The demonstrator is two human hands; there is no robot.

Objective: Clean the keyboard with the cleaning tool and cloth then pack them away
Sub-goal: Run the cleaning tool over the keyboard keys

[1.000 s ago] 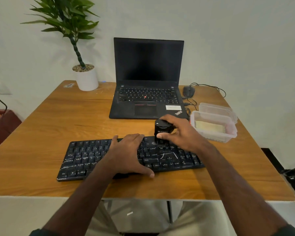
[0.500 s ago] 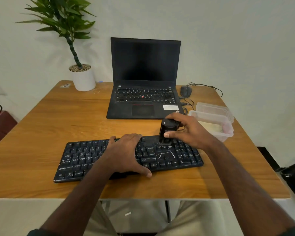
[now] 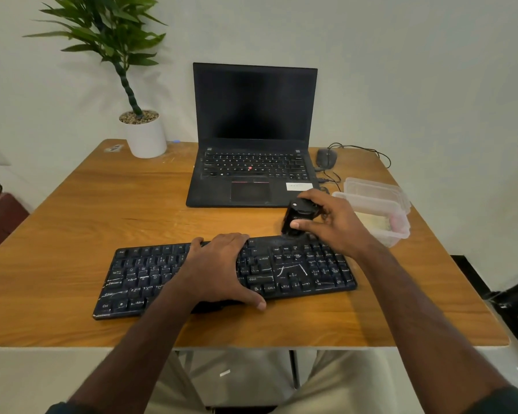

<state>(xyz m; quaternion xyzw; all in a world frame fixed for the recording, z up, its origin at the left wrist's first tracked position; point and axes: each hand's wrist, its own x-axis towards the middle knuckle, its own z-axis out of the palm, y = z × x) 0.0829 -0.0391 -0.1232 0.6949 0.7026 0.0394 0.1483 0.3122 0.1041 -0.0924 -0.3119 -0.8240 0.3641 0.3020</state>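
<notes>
A: Head view. Keyboard?
B: Black keyboard lies along the table's front edge, white streaks on its keys. Left hand lies flat across its middle, fingers straight, thumb at the near edge.
A: Right hand?
B: Right hand grips the black cleaning tool, tilted, at the keyboard's far right edge. Clear container with pale cloth sits at the right edge, beside the laptop.
</notes>
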